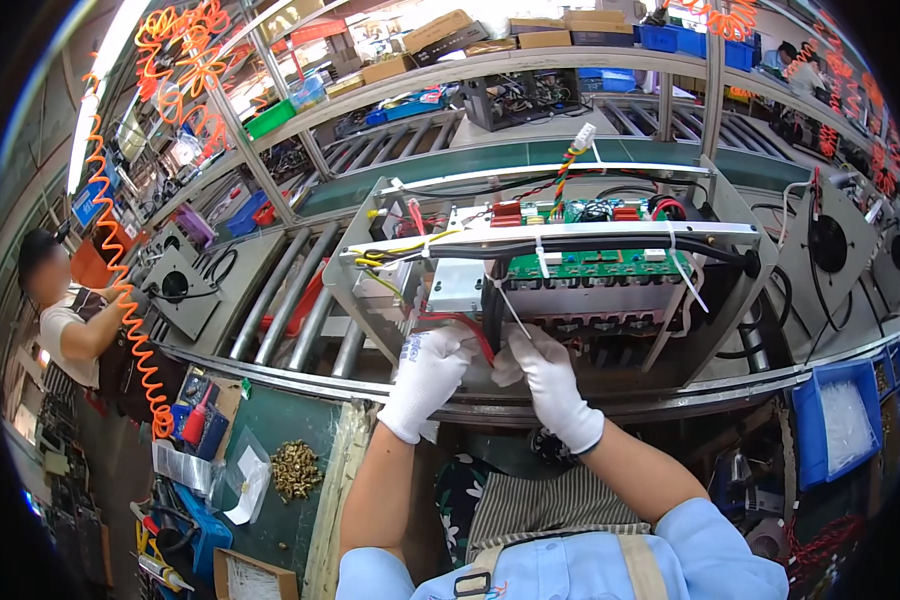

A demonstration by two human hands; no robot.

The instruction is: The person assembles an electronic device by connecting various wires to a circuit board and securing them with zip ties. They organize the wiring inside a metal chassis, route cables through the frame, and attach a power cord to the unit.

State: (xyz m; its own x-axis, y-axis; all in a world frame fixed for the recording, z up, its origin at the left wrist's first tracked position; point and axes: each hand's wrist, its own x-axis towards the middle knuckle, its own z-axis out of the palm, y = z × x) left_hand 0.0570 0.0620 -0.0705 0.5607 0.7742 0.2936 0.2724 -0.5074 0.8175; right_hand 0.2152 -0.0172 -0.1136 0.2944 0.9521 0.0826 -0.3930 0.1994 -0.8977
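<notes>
An open metal equipment chassis point(610, 235) stands in front of me, with a green circuit board point(590, 266) and bundled wiring inside. My left hand point(430, 380), in a white glove, is closed at the chassis's near side, its fingers against a curved red cable point(475, 332). Beside it, my gloved right hand point(552, 385) is closed at the lower end of a thin white cable tie point(513, 308). That tie slants down from a black cable bundle point(492, 305) hanging over the front. Fingertips of both hands are partly hidden.
Rollers point(295, 290) run left of the chassis. Panels with fans point(828, 243) lie on both sides. A blue bin point(838, 420) of white ties is at right. Brass fasteners point(296, 470) and tools point(195, 520) lie at lower left; a co-worker point(75, 330) stands beyond a coiled orange hose point(120, 260).
</notes>
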